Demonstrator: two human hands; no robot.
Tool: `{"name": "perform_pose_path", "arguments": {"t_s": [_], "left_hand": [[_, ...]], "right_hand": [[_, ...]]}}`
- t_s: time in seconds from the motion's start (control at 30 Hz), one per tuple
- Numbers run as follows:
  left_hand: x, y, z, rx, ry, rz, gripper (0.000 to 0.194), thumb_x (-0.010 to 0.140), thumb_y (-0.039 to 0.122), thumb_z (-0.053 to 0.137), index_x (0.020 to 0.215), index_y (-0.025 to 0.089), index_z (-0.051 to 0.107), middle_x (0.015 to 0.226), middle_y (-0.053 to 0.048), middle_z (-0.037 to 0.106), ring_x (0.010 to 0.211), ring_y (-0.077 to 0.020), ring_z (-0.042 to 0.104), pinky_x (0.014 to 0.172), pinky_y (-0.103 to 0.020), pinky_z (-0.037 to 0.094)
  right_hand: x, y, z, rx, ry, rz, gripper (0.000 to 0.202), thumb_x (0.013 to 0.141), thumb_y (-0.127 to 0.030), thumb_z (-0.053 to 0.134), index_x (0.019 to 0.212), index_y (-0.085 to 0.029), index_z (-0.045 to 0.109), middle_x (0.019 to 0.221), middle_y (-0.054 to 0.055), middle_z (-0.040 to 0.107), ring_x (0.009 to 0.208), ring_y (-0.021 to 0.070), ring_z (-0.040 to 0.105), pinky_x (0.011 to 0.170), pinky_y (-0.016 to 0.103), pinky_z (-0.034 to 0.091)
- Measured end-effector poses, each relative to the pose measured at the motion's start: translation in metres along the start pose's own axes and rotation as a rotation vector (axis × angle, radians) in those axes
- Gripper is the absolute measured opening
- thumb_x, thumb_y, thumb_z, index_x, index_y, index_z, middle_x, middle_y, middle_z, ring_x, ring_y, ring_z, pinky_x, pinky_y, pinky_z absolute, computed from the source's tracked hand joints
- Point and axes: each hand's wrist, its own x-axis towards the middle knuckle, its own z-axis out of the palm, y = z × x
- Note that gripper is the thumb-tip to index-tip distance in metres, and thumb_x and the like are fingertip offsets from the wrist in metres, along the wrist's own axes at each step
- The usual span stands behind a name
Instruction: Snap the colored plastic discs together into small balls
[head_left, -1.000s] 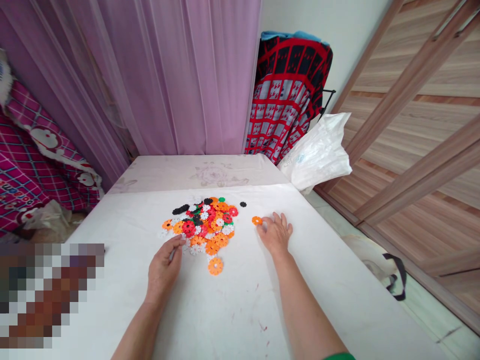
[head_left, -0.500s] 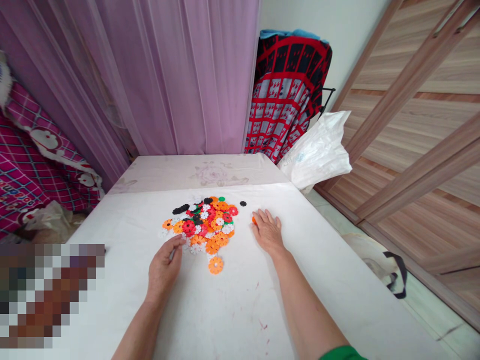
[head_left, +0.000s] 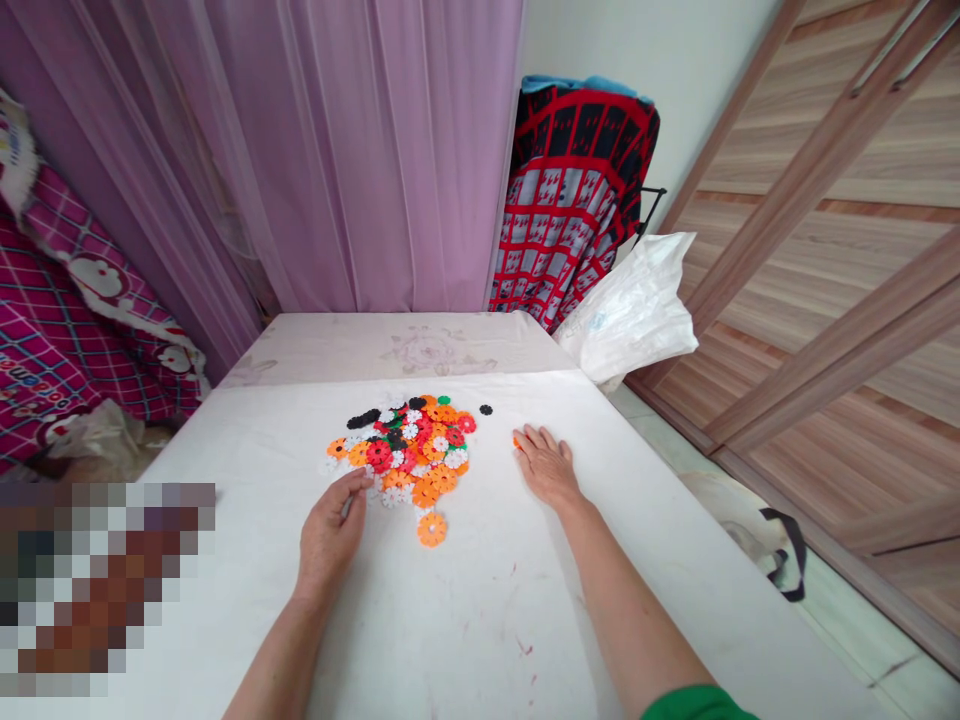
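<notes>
A pile of flower-shaped discs (head_left: 420,440) in orange, red, white, black and green lies on the white table (head_left: 450,630). My left hand (head_left: 331,530) is at the pile's near left edge, thumb and forefinger pinched together by some white discs; whatever is between the fingertips is too small to make out. To the right of the pile, my right hand (head_left: 547,466) lies on the table with fingers spread, over an orange disc (head_left: 517,443) that shows at its fingertips. One orange disc (head_left: 432,529) lies at the pile's near edge, and a black disc (head_left: 486,410) sits apart at the upper right.
Behind the table hangs a purple curtain (head_left: 360,150). A white plastic bag (head_left: 637,310) stands at the back right corner, beside a red checked cloth (head_left: 555,220). Wooden cabinet doors (head_left: 825,250) are on the right, with a bag (head_left: 750,525) on the floor.
My right hand has slid slightly right, away from the pile, and the orange disc under its fingers has moved with it. My left hand has barely moved.
</notes>
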Motion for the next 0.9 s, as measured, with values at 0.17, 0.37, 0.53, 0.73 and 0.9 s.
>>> {"name": "perform_pose_path", "arguments": {"t_s": [0.17, 0.37, 0.53, 0.73, 0.9], "left_hand": [[0.001, 0.001, -0.001, 0.0, 0.018, 0.008, 0.026, 0.079, 0.037, 0.047, 0.089, 0.026, 0.069, 0.111, -0.002, 0.07, 0.103, -0.0208, 0.065, 0.092, -0.035, 0.051], [0.001, 0.001, -0.001, 0.003, 0.022, 0.006, 0.026, 0.079, 0.037, 0.047, 0.09, 0.025, 0.068, 0.111, -0.002, 0.07, 0.104, -0.0217, 0.065, 0.093, -0.036, 0.05], [0.002, -0.002, 0.003, -0.027, 0.055, 0.002, 0.027, 0.079, 0.036, 0.047, 0.092, 0.025, 0.068, 0.109, -0.003, 0.071, 0.103, -0.0215, 0.065, 0.094, -0.037, 0.05], [0.003, -0.001, 0.005, -0.031, 0.095, -0.004, 0.025, 0.078, 0.033, 0.046, 0.09, 0.025, 0.066, 0.107, -0.003, 0.071, 0.102, -0.0213, 0.066, 0.092, -0.036, 0.05], [0.004, 0.002, 0.003, 0.013, 0.087, 0.001, 0.026, 0.078, 0.032, 0.044, 0.09, 0.025, 0.066, 0.106, -0.003, 0.072, 0.101, -0.0213, 0.066, 0.093, -0.036, 0.05]], "right_hand": [[0.001, 0.002, 0.003, 0.105, 0.054, 0.0, 0.047, 0.094, -0.039, 0.029, 0.138, -0.028, 0.045, 0.148, 0.005, 0.039, 0.137, 0.0246, 0.029, 0.109, 0.053, 0.019], [-0.005, 0.02, 0.008, 0.674, 0.527, 0.229, 0.049, 0.088, -0.043, 0.03, 0.115, -0.014, 0.058, 0.117, 0.013, 0.065, 0.11, 0.021, 0.057, 0.097, 0.035, 0.041], [-0.032, 0.009, 0.013, 0.934, 0.573, 0.393, 0.041, 0.083, -0.046, 0.034, 0.087, -0.017, 0.062, 0.074, 0.006, 0.069, 0.069, 0.0183, 0.062, 0.07, 0.029, 0.049], [-0.058, -0.058, 0.013, 0.511, 0.305, -0.098, 0.025, 0.085, -0.033, 0.044, 0.087, -0.024, 0.067, 0.083, 0.001, 0.068, 0.077, 0.0152, 0.061, 0.077, 0.025, 0.045], [-0.054, -0.101, 0.009, 0.36, 0.278, -0.217, 0.031, 0.082, -0.029, 0.054, 0.111, -0.028, 0.064, 0.103, 0.002, 0.065, 0.096, 0.0155, 0.058, 0.087, 0.025, 0.044]]}}
